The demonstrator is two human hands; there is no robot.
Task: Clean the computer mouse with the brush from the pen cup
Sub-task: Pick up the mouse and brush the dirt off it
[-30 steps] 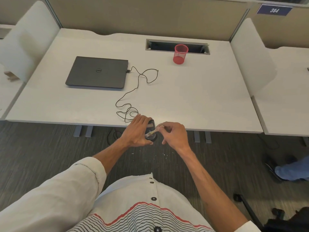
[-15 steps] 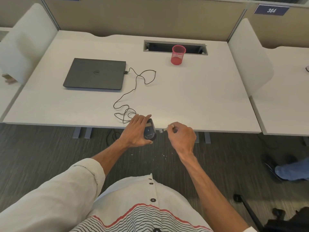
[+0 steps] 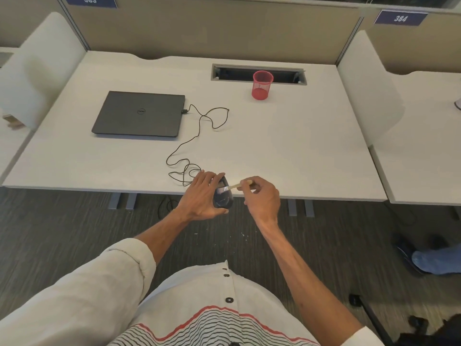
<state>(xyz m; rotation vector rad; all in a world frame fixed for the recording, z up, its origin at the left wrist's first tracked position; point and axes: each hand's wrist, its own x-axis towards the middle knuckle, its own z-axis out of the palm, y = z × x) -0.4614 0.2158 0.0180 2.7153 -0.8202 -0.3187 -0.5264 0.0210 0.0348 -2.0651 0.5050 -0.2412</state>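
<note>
My left hand (image 3: 203,196) grips a dark wired computer mouse (image 3: 222,195) at the desk's front edge, holding it tilted over the rim. My right hand (image 3: 262,196) pinches a small brush with a pale wooden handle (image 3: 234,187); its bristle end touches the mouse's upper surface. The mouse's black cable (image 3: 197,136) loops across the white desk (image 3: 287,146) to a closed dark laptop (image 3: 139,113). A red mesh pen cup (image 3: 262,85) stands at the back of the desk and looks empty.
A cable slot (image 3: 287,74) is cut into the desk behind the cup. White side dividers stand at left (image 3: 42,66) and right (image 3: 366,91). Another person's shoe (image 3: 434,260) is on the carpet at the right. A chair base (image 3: 369,310) sits low right.
My right hand drew the brush away from the mouse to the right, then brought it back; the bristles now touch the mouse again. The left hand kept holding the mouse.
</note>
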